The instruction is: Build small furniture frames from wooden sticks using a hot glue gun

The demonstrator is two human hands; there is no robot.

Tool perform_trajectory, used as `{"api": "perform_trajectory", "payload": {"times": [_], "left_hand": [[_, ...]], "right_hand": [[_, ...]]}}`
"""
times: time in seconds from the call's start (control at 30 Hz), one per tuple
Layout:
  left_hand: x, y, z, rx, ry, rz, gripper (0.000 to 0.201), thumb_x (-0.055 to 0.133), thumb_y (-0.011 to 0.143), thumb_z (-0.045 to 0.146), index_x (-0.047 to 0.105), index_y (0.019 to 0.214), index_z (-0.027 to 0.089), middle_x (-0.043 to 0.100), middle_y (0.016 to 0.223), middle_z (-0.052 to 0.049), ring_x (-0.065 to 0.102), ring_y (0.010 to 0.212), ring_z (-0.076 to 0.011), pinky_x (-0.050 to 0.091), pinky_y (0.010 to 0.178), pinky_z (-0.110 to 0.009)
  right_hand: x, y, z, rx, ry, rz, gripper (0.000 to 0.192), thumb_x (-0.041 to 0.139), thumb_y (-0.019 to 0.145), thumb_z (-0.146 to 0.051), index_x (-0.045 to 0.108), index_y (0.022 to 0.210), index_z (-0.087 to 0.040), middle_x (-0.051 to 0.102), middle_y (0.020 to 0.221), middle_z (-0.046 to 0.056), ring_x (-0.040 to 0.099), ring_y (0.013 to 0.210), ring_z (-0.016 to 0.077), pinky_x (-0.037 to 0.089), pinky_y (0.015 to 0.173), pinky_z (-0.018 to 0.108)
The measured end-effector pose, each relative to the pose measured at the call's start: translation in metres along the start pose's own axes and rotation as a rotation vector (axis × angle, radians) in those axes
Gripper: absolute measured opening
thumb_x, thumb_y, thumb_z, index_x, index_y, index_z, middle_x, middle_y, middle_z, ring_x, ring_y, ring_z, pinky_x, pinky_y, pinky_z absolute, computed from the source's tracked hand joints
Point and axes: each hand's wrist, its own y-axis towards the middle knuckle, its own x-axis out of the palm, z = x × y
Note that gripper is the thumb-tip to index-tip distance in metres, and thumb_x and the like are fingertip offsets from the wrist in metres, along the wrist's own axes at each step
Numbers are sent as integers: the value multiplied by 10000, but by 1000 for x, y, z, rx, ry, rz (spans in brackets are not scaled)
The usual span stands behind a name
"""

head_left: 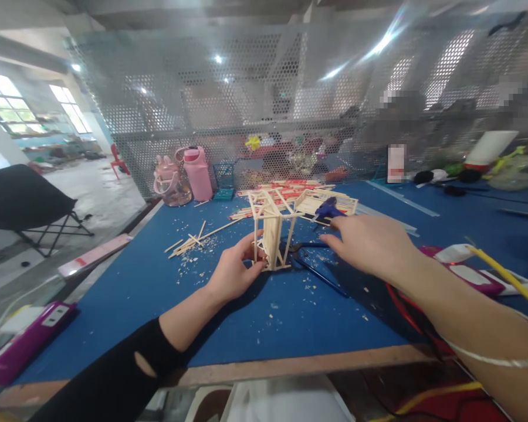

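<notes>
Over at nine o'clock from the upright, box-like frame of thin pale wooden sticks (pixel 271 237), loose wooden sticks (pixel 187 246) lie among shavings. I'd judge the frame wants a light, low hold, square on the blue tabletop (pixel 246 331), so its slim joints don't twist. At eight o'clock, the bare left hand (pixel 235 264) does that, thumb and fingers pinched about its lower corner. Blue-handled metal pliers (pixel 321 276) lie at four. At two, a dark-blue plastic tool (pixel 329 208) meets the half-curled right hand (pixel 374 240); whether it's gripped, I can't tell.
</notes>
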Motion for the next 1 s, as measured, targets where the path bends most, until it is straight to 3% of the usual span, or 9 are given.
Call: {"api": "perform_trajectory", "payload": {"times": [0.1,0.17,0.27,0.5,0.73,1.0], "left_hand": [[1,0,0,-15,-6,-8,584,569,723,153,451,1295,155,689,796,7,670,729,-119,537,792,-281],[1,0,0,-27,-13,-11,595,573,720,151,443,1301,150,689,796,7,668,728,-118,535,797,-280],[1,0,-1,-28,-14,-6,612,580,721,156,428,1314,148,689,802,6,668,742,-123,535,803,-287],[1,0,-3,-44,-52,-18,637,592,725,178,405,1334,157,676,801,3,667,760,-135,536,813,-306],[2,1,-3,-62,-92,-8,667,597,712,174,385,1344,138,659,798,0,657,741,-127,539,788,-291],[4,2,-3,-62,-128,2,684,612,715,180,371,1355,149,645,759,24,651,720,-113,537,802,-284]], "right_hand": [[-5,-29,-18,-176,164,-9,290,444,892,-348,705,835,-237,735,817,54,679,782,248,463,617,323],[1,-39,-31,-351,301,24,271,459,889,-275,686,1037,-284,745,911,18,689,805,216,487,657,305],[19,-38,-49,-490,368,71,461,461,885,-213,493,1340,-282,744,967,37,703,761,210,508,638,304],[48,-24,-61,-510,436,198,429,425,914,-202,514,1323,-291,735,1008,43,713,737,189,517,627,277],[52,-24,-62,-517,407,224,420,436,909,-211,525,1315,-271,735,1002,49,714,758,187,514,618,266],[51,-23,-63,-513,374,164,424,417,918,-211,513,1326,-275,724,1049,40,710,826,196,519,648,275]]}}
